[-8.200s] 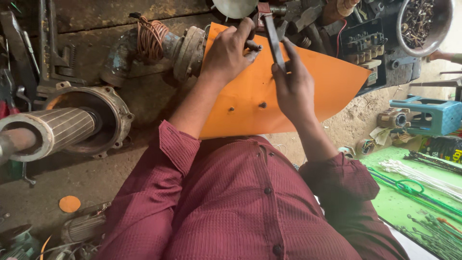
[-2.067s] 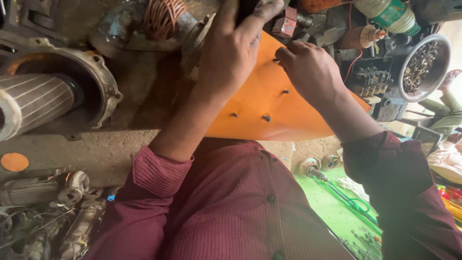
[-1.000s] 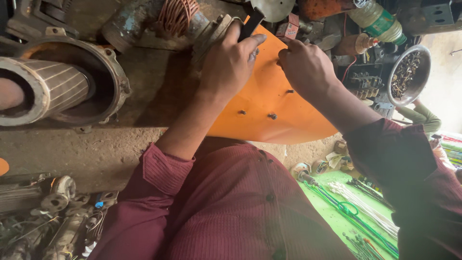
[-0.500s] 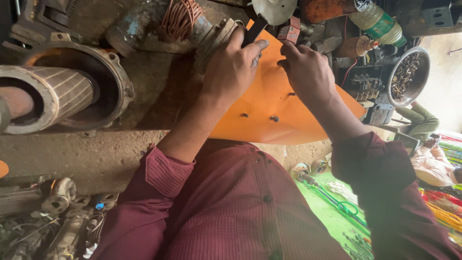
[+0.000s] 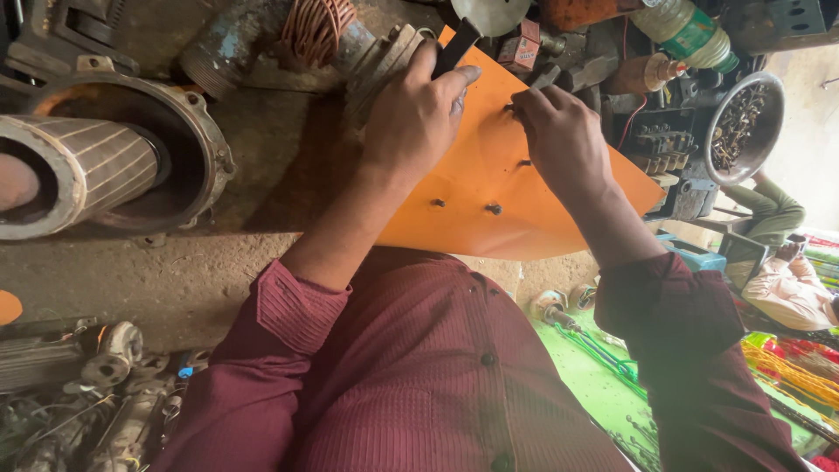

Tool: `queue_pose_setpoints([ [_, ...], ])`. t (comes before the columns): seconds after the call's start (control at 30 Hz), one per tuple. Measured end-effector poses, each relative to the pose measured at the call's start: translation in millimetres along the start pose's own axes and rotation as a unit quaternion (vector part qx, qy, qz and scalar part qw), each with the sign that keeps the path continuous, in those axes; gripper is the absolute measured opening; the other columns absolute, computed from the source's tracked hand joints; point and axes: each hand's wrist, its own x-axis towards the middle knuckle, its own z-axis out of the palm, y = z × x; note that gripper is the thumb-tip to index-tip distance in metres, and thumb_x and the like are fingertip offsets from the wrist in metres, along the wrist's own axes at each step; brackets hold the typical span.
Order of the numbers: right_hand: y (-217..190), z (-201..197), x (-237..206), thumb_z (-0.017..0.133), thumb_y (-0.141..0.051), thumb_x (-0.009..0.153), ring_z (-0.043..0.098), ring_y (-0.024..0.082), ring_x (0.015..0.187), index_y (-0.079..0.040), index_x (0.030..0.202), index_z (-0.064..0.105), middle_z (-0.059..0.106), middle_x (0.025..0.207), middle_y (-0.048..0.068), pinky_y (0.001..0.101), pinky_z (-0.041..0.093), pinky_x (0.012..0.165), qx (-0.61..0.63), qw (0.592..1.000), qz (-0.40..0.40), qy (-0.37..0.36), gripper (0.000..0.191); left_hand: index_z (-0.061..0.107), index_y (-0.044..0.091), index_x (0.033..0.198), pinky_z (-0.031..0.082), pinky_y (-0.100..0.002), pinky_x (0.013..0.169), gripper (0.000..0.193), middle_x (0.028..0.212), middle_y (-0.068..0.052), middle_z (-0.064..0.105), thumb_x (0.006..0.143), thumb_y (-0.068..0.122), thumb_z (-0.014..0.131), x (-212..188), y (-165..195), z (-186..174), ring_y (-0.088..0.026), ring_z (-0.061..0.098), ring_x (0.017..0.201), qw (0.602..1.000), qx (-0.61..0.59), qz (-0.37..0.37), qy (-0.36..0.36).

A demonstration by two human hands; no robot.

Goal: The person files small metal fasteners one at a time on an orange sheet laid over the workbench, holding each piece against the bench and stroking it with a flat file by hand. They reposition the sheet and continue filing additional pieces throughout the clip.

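Note:
An orange sheet (image 5: 489, 175) lies across the workbench edge with a few small dark bolts (image 5: 494, 209) on it. My left hand (image 5: 418, 114) rests on the sheet's far left part, fingers closed around a dark flat tool (image 5: 454, 52) that sticks up past the sheet's top edge. My right hand (image 5: 559, 140) presses on the sheet's right half, fingertips pinched on a small dark piece near the middle. What that piece is cannot be made out.
A large motor rotor and housing (image 5: 96, 166) sits at left. A copper-wound part (image 5: 319, 31) lies at the back. A bowl of screws (image 5: 743, 118), a bottle (image 5: 682, 26) and electrical parts crowd the right. Another person (image 5: 786, 280) sits at far right. Green matting (image 5: 603, 385) below.
The view has shifted slightly. Both hands stay on the orange sheet; my right hand has crept a little toward the sheet's middle. The left hand keeps its hold on the dark tool.

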Motion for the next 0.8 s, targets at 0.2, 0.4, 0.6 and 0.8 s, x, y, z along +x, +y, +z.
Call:
queue_pose_setpoints([
  [0.2, -0.5, 1.4, 4.5, 0.068, -0.009, 0.102, 0.069, 0.037, 0.091, -0.008, 0.114, 0.070, 0.070, 0.099, 0.013, 0.0466, 0.055, 0.075, -0.012, 1.000, 0.000, -0.009, 0.013, 0.079, 0.013, 0.110, 0.060, -0.044, 0.076, 0.024, 0.119, -0.018, 0.061, 0.086, 0.010, 0.077, -2.7, 4.2, 7.7, -0.035, 0.071, 0.090, 1.000, -0.012, 0.004, -0.003],
  [0.4, -1.0, -4.4, 8.8, 0.063, -0.008, 0.099, 0.069, 0.041, 0.092, -0.006, 0.112, 0.069, 0.070, 0.099, 0.016, 0.0500, 0.054, 0.074, -0.033, 0.998, 0.004, -0.047, 0.015, 0.078, 0.013, 0.111, 0.053, -0.048, 0.089, 0.027, 0.129, -0.015, 0.051, 0.085, 0.014, 0.080, -2.4, 18.4, 32.5, -0.036, 0.062, 0.102, 0.997, 0.050, -0.035, -0.048],
  [0.6, 2.6, 1.7, 9.2, 0.067, -0.021, 0.102, 0.069, 0.041, 0.089, -0.004, 0.102, 0.067, 0.070, 0.097, 0.016, 0.0500, 0.054, 0.072, -0.066, 0.994, 0.040, -0.071, 0.018, 0.080, 0.021, 0.088, 0.039, -0.051, 0.103, 0.008, 0.143, -0.011, 0.044, 0.081, 0.017, 0.081, -3.3, 33.3, 55.0, -0.038, 0.047, 0.123, 0.991, 0.111, -0.059, 0.037],
  [0.8, 9.5, 4.8, 10.7, 0.065, -0.018, 0.101, 0.070, 0.039, 0.087, -0.003, 0.100, 0.068, 0.072, 0.097, 0.015, 0.0487, 0.055, 0.071, -0.090, 0.992, 0.045, -0.080, 0.015, 0.077, 0.019, 0.078, 0.038, -0.050, 0.099, 0.006, 0.147, -0.011, 0.044, 0.074, 0.016, 0.081, 0.7, 33.5, 63.7, -0.038, 0.049, 0.115, 0.991, 0.104, -0.083, 0.026],
])
